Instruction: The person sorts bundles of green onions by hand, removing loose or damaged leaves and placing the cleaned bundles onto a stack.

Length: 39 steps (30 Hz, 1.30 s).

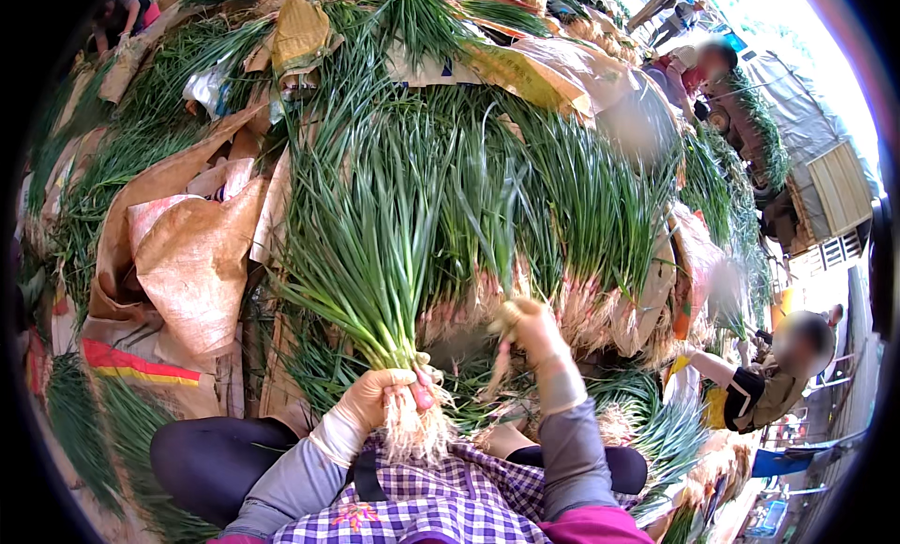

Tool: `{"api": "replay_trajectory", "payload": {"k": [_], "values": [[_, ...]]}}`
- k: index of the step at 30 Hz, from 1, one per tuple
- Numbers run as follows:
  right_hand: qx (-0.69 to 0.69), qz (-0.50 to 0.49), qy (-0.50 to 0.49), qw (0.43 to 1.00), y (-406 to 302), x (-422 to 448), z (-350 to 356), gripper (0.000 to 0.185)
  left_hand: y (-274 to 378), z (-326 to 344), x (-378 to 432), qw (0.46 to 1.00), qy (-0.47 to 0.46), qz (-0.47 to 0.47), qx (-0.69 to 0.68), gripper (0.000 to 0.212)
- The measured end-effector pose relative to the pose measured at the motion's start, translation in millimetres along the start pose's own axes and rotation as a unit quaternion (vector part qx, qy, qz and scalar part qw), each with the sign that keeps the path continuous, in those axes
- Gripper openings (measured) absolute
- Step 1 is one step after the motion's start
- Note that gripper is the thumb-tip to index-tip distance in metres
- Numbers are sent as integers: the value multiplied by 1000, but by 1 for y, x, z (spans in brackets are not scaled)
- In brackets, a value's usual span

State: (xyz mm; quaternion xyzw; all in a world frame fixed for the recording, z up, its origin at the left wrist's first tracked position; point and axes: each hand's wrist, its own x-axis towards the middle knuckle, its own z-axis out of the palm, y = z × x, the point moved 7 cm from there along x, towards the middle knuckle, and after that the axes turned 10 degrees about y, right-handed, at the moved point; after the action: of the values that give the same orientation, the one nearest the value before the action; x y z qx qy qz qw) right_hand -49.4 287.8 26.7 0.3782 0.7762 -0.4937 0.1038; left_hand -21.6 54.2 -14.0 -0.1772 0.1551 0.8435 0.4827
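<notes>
A bunch of green allium plants (383,263), with pinkish bulbs and pale stringy roots, stands fanned out above my left hand (380,396), whose gloved fingers are closed round its base. The roots hang down over my checked apron (436,495). To the right, my gloved right hand (524,326) is raised and blurred by motion, and at its fingers is a thin plant (503,361) with a pink bulb and roots. Just beyond it lie rows of more such plants (598,214), leaves pointing away and roots towards me.
Crumpled brown woven sacks (193,263) lie at the left, and a yellow sack (301,34) is at the top. More plants (654,410) are heaped by my right knee. Co-workers sit at the right (773,389) and upper right (678,76); another person (126,13) bends at the upper left.
</notes>
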Motion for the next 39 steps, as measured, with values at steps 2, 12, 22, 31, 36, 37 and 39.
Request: {"api": "replay_trajectory", "payload": {"k": [2, 12, 22, 31, 36, 37, 39], "values": [[28, -21, -11, 999, 12, -15, 36, 26, -6, -7, 4, 1000, 12, -2, 17, 40], [-187, -241, 161, 939, 0, -50, 110, 19, -9, -11, -3, 998, 23, -39, 39, 25], [-405, -123, -42, 905, 20, 50, 84, 30, 23, 5, -21, 995, -25, 50, -88, 40], [-238, -83, 188, 949, -42, 131, 47, 19, 33, 21, -19, 990, -122, 38, -66, 66], [-135, -120, 241, 954, -49, 85, -47, 29, 32, 28, -26, 992, -103, 65, -44, 64], [-143, -68, 168, 973, -36, 78, -39, 30, 32, 21, -21, 996, -59, 71, 0, 63], [-38, -61, 102, 992, -21, 52, -21, 29, 26, 10, -16, 996, -24, 77, 43, 62]]}}
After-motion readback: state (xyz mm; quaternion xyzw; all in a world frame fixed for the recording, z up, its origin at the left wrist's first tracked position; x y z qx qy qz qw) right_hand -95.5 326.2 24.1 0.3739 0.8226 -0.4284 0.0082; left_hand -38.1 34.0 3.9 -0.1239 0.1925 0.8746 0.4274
